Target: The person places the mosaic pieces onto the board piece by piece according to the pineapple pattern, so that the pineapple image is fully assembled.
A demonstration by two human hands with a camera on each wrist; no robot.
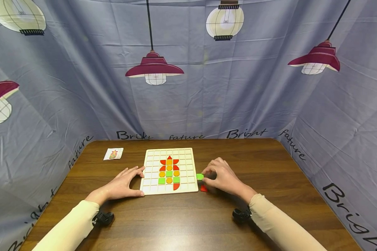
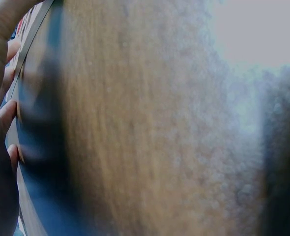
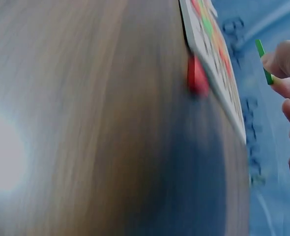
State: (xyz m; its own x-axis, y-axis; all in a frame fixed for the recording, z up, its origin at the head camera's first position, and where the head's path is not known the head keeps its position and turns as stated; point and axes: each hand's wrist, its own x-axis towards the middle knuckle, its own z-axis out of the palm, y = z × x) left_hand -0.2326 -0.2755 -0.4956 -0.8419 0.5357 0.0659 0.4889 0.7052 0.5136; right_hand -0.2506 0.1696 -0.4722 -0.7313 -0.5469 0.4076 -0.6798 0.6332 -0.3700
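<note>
A pale gridded board (image 1: 185,160) lies on the table, with red, yellow and green flat pieces set in its middle columns. My left hand (image 1: 122,183) rests at the board's left edge, thumb and fingers spread and touching it. Just off the right edge, my right hand (image 1: 221,176) pinches a green tile (image 1: 200,176) between thumb and index finger. The right wrist view shows that green tile (image 3: 264,61) edge-on, raised above the table. A loose red piece (image 1: 203,188) lies beside the board's lower right corner, below the right hand.
A small card (image 1: 113,153) with a printed figure of coloured shapes lies at the table's back left. The dark wooden table (image 1: 176,223) reaches to a grey-blue curtain (image 1: 182,111) printed with lamps and lettering at the back and sides.
</note>
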